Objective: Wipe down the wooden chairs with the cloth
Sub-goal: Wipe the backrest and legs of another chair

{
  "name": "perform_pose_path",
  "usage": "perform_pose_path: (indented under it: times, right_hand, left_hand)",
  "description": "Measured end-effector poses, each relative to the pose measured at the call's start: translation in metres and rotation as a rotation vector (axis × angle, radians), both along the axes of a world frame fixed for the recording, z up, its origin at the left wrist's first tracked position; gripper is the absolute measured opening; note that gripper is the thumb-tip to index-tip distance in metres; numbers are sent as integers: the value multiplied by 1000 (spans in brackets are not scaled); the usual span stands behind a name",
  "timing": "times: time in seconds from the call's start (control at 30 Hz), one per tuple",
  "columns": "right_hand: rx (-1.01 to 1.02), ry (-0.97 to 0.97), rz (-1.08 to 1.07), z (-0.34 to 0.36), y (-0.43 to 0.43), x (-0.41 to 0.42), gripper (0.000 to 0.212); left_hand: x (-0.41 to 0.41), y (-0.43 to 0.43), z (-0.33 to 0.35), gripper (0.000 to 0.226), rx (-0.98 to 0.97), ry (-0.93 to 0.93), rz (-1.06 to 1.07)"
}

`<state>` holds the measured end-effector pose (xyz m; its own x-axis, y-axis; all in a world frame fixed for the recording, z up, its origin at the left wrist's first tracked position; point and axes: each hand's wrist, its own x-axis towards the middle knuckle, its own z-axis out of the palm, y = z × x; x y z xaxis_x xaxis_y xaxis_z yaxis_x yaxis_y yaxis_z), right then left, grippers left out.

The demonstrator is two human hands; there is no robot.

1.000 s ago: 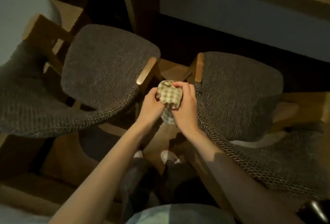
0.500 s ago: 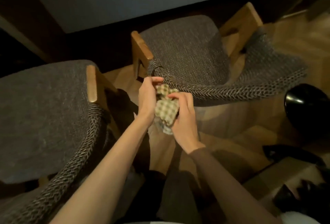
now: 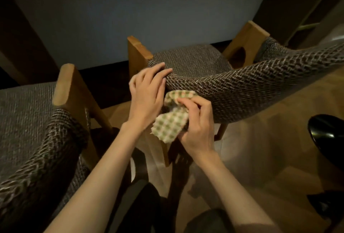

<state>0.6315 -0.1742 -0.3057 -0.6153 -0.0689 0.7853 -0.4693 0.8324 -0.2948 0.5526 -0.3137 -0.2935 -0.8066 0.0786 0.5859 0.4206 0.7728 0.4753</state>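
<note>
Closest to me, the person's right hand has its fingers curled round a small green-and-white checked cloth, and the thumb and first finger pinch its top fold. The cloth is bunched up, right against the lower edge of the thick grey woven back of a wooden chair. The left hand rests on the end of that woven back. Its fingers are straight and spread and hold nothing, and it looks a bit blurry.

I think the wiping of this chair is only starting, because the cloth is not on any wood yet. The chair's light wooden post, just past the left hand, looks like a good first spot. A second grey chair stands beside the first, on the left-hand side, and I cannot tell if it has been wiped.
</note>
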Motion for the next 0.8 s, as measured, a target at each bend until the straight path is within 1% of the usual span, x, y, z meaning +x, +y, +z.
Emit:
perform_pose_path:
  times: [0.07,0.17,0.23,0.3,0.33,0.4,0.43,0.47,0.5,0.57,0.6,0.63,0.67,0.73,0.77,0.8]
  right_hand:
    - [114,96,-78,-7,-7,-17,59]
    - [292,268,-250,-18,-15,-35,46]
    - [396,337,-310,-23,-11,-41,40]
    - [488,372,-317,-31,-3,-40,27]
    - [528,372,-312,-37,2,-37,24]
    - [610,368,-291,-46,13,-28,26]
    - [636,383,-274,-47,21,-26,24]
    - [635,406,-262,-44,30,-25,22]
    - [593,445,-268,-40,39,-24,25]
    - [418,498,-298,-33,53,-26,44]
    - [319,491,-302,-35,55,-27,47]
    - [269,483,-302,-42,52,-29,48]
    - [288,481,-303,-52,46,-31,48]
    - [498,478,-257,-66,44,-34,44]
    - [572,480,-236,-64,49,-34,40]
    - [534,437,-217,-57,57,-33,35]
  left_hand:
    - [-17,-12,-9,39,-42,57,-34]
    - [-30,-20,-16,37,43,98,-201]
    - [-30,-18,-21,36,76,139,-210]
    - [-28,-14,-25,37,82,193,-181]
    - [-27,-12,-26,36,90,204,-173]
    - [-28,-10,-28,36,121,186,-176]
    - [-29,-10,-27,35,131,174,-184]
    - [-28,-10,-28,35,135,164,-191]
    - [-28,-10,-28,36,139,160,-195]
    - [-29,-11,-27,36,132,153,-202]
    - [-30,-11,-26,36,124,144,-212]
    - [-32,-12,-25,36,117,138,-226]
    - [-33,-13,-24,36,110,130,-241]
    - [-35,-16,-26,36,94,108,-272]
    - [-37,-17,-26,36,86,104,-288]
    - [-37,-18,-27,36,81,104,-306]
